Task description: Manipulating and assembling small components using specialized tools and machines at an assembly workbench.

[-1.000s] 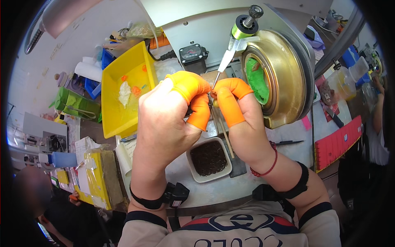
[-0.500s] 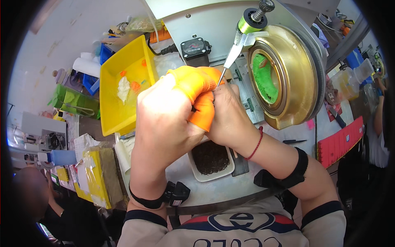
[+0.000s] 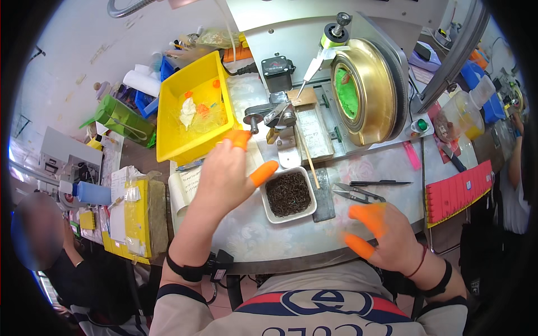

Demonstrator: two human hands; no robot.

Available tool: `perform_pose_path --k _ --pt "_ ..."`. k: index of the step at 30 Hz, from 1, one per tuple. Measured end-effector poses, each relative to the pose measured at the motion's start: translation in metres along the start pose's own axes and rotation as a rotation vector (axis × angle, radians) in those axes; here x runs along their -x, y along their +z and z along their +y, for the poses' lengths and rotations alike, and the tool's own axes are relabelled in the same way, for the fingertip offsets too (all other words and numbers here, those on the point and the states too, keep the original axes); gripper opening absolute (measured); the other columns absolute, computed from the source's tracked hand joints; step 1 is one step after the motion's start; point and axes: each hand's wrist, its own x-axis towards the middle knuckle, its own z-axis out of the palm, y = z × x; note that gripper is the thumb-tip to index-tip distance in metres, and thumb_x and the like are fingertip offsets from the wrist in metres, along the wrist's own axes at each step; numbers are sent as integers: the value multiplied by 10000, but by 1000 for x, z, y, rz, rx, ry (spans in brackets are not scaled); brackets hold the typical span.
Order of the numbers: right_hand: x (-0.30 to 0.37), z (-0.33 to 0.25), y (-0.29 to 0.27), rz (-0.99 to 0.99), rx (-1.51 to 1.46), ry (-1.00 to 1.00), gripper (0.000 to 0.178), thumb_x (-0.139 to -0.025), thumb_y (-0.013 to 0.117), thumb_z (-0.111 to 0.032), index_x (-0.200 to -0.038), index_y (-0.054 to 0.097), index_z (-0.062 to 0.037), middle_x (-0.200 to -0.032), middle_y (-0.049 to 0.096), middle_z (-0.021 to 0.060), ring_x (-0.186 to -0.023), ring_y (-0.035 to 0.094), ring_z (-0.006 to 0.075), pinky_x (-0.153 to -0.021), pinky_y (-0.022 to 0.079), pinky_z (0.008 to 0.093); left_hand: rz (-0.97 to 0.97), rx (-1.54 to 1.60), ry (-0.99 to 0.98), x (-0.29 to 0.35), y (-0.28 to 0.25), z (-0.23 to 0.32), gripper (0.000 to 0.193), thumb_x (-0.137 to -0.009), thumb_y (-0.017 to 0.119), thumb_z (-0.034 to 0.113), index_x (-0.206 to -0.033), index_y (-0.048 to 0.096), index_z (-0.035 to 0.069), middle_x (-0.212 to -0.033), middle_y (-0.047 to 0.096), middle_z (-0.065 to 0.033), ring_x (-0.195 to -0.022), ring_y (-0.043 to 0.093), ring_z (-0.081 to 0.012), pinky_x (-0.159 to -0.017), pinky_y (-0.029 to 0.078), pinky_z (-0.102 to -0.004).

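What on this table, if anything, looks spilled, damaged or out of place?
Nothing looks clearly spilled: the dark strands lie inside the white dish. Only the scissors look slightly odd, lying with blades apart near the right hand.

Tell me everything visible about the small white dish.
The white dish is squarish with rounded corners and smooth, ceramic- or plastic-looking walls. It sits upright on the table, holding dark, tangled strands. A grey slab lies just right of it. The left hand is near its upper-left corner; contact is unclear.
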Motion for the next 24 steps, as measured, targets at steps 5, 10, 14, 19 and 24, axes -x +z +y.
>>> perform_pose_path --k 5,10,14,19,24 --pt "50 38 15 131 218 24 268 -648 667 -162 -885 571 -80 -792 528 53 -674 523 218 -582 407 326 -126 -153 13 -28 31 7 317 -775 580 282 -666 549 -13 -574 543 -145 -512 540 -318 -473 426 -388" --pt "60 40 26 137 302 -67 237 -609 671 -128 -819 561 -121 -740 497 12 -609 504 194 -538 370 298 -83 -193 -82 -30 51 11 314 -762 584 299 -651 560 7 -534 538 -134 -470 543 -301 -448 442 -374" --pt "54 39 26 192 320 -117 229 -616 665 -114 -819 559 -111 -728 480 2 -600 491 189 -536 366 304 39 -102 -53 -20 67 2 344 -776 563 331 -701 548 -5 -546 554 -143 -496 561 -304 -463 458 -374" --pt "52 42 28 232 336 -112 206 -661 634 -86 -855 567 -71 -743 498 31 -630 500 205 -558 387 330 -233 239 -204 -34 41 -2 511 -805 484 472 -832 543 -35 -810 552 -224 -730 567 -339 -653 452 -376" --pt "54 39 28 246 336 -116 203 -649 628 -63 -845 581 -84 -753 523 30 -637 514 209 -566 393 328 94 1015 -283 -34 29 -9 515 -853 389 511 -856 523 14 -790 513 -61 -699 486 -119 -662 406 -253"
